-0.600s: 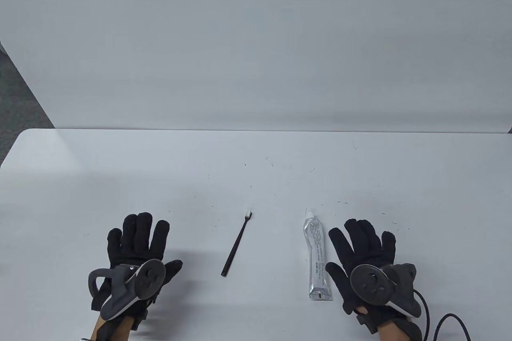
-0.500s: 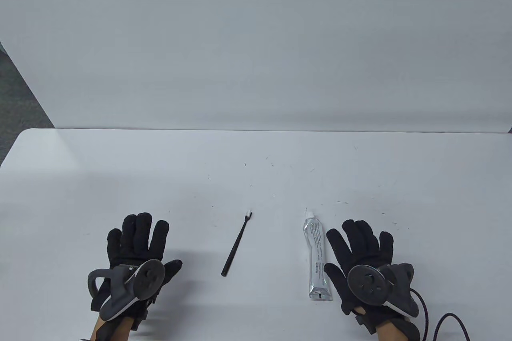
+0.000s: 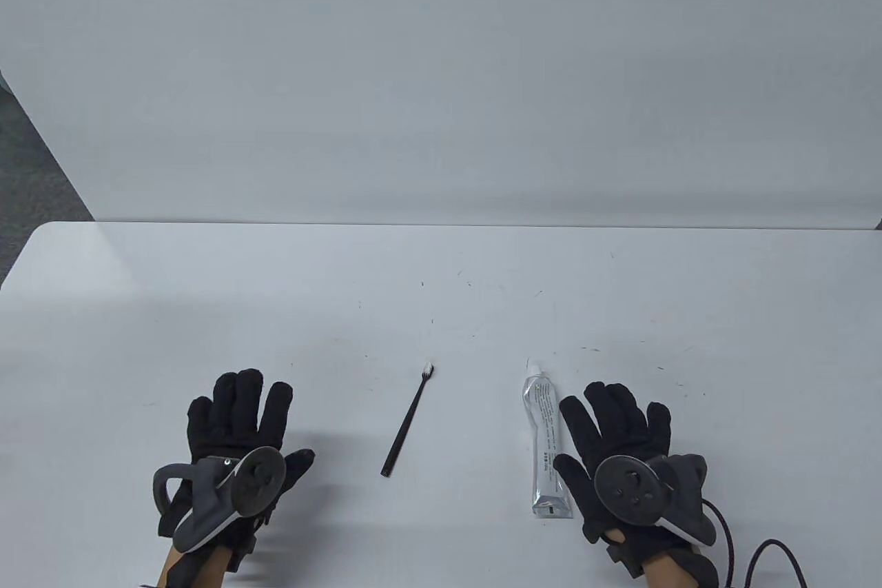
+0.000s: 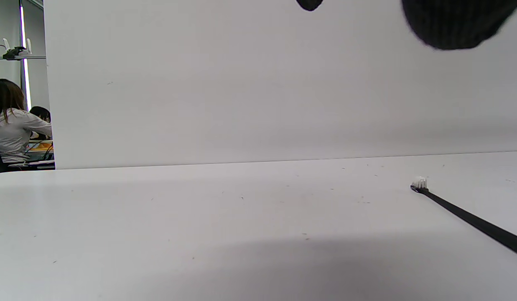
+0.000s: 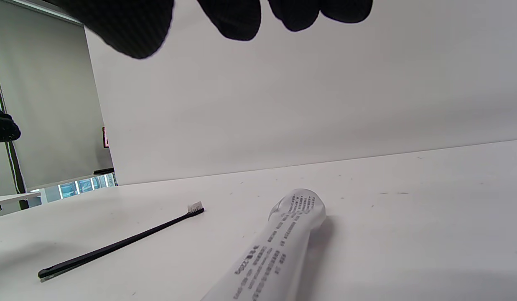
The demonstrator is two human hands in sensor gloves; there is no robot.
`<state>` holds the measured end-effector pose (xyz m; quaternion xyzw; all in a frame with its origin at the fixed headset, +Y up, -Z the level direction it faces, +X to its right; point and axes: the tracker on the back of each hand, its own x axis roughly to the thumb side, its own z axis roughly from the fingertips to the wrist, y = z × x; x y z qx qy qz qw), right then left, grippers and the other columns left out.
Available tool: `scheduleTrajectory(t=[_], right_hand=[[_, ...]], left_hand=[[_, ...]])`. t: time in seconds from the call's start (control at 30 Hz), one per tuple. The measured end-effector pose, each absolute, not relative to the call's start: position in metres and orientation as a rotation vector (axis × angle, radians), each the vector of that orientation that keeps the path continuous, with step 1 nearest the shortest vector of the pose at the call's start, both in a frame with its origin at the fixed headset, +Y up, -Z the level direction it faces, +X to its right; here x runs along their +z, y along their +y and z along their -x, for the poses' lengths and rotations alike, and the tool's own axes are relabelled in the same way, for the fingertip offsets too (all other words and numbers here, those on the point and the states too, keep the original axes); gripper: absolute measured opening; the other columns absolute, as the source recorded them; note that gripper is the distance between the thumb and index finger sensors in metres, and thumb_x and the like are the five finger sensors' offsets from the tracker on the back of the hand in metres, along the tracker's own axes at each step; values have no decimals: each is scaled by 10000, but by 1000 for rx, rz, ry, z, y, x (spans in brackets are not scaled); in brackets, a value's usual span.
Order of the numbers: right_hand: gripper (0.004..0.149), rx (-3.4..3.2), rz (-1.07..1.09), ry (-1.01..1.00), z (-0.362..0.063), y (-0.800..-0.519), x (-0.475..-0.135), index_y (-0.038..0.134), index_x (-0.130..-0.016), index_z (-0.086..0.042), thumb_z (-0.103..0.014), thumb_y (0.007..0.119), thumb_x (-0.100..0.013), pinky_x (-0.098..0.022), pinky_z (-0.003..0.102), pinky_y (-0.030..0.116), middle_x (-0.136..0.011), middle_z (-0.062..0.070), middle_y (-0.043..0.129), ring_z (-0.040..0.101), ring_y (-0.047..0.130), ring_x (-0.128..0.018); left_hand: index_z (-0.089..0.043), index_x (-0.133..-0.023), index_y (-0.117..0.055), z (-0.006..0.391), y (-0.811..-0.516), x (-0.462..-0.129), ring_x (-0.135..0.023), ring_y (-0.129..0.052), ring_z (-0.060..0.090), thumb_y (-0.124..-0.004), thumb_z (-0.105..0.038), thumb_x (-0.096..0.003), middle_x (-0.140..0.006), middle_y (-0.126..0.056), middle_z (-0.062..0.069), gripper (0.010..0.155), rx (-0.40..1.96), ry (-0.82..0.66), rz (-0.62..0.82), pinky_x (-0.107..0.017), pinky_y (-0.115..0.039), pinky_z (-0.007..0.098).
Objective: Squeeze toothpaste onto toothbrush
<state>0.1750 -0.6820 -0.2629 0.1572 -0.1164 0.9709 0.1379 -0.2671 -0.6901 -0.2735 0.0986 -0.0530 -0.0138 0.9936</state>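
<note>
A black toothbrush (image 3: 408, 420) with white bristles lies on the white table (image 3: 441, 285), head pointing away; it also shows in the left wrist view (image 4: 467, 217) and the right wrist view (image 5: 120, 244). A silvery toothpaste tube (image 3: 546, 443) lies to its right, cap end pointing away, and fills the bottom of the right wrist view (image 5: 279, 251). My left hand (image 3: 238, 433) is flat and open, empty, left of the brush. My right hand (image 3: 613, 443) is open and empty, right beside the tube, its thumb close to the tube's edge.
A white wall panel (image 3: 441, 64) stands behind the table's far edge. A black cable (image 3: 758, 550) trails from my right wrist at the bottom right. Small dark specks dot the tabletop. People sit far off in the left wrist view (image 4: 14, 125).
My right hand has slid a little to the left, closer to the toothpaste tube. The left hand, brush and tube have not moved.
</note>
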Motion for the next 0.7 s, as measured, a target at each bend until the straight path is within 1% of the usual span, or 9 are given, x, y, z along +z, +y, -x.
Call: scheduleTrajectory(t=[0.13, 0.2, 0.27, 0.37, 0.43, 0.53, 0.63, 0.7], right_hand=[[653, 2770, -382, -391, -171, -682, -262, 572, -1021, -156, -438, 693, -445, -582, 846, 400, -1091, 175, 503, 524, 526, -981], [641, 2745, -280, -419, -169, -683, -262, 592, -1013, -145, -431, 692, -447, -575, 829, 457, -1070, 183, 552, 526, 584, -951], [642, 2712, -84, -400, -167, -685, -266, 602, -1002, -115, -424, 692, -447, -558, 787, 552, -1037, 200, 595, 539, 649, -897], [649, 2653, 103, -271, -161, -691, -277, 616, -982, -82, -431, 707, -444, -521, 713, 640, -1006, 228, 603, 533, 706, -819], [664, 2676, 174, -174, -156, -695, -287, 609, -978, -67, -444, 719, -444, -501, 675, 674, -997, 238, 595, 518, 727, -782], [686, 2771, 276, 40, -146, -706, -310, 594, -974, -48, -469, 721, -447, -481, 628, 709, -1006, 245, 543, 463, 754, -762], [704, 2771, 409, 249, -140, -723, -332, 576, -978, -41, -488, 712, -453, -484, 617, 706, -1017, 257, 497, 455, 738, -769], [705, 2775, 477, 312, -136, -731, -340, 582, -975, -37, -495, 710, -454, -488, 615, 703, -1020, 260, 485, 453, 732, -773]], left_hand=[[-370, -1112, -304, 263, -691, -273, -1142, -170, 414, -722, -699, -357, -1194, -122, 96, 923, -43, -115, -188, -784, -291, 727], [-368, -1114, -302, 260, -691, -273, -1142, -166, 415, -721, -699, -360, -1195, -119, 98, 923, -51, -120, -180, -784, -289, 728], [-367, -1115, -315, 256, -692, -273, -1143, -169, 416, -720, -699, -362, -1196, -123, 99, 917, -57, -129, -172, -784, -293, 727], [-361, -1115, -339, 248, -692, -272, -1142, -180, 418, -719, -698, -364, -1197, -133, 102, 906, -68, -143, -165, -784, -302, 725], [-363, -1116, -337, 243, -692, -271, -1143, -178, 419, -717, -700, -365, -1198, -130, 103, 906, -72, -155, -158, -784, -303, 726], [-362, -1116, -340, 235, -691, -268, -1144, -185, 418, -717, -699, -366, -1199, -138, 102, 904, -79, -183, -164, -785, -309, 724], [-361, -1115, -348, 232, -690, -266, -1144, -197, 419, -719, -697, -367, -1199, -145, 105, 899, -77, -203, -162, -783, -319, 723], [-360, -1115, -355, 231, -690, -265, -1144, -209, 419, -719, -697, -368, -1200, -154, 106, 896, -72, -208, -162, -784, -328, 721]])
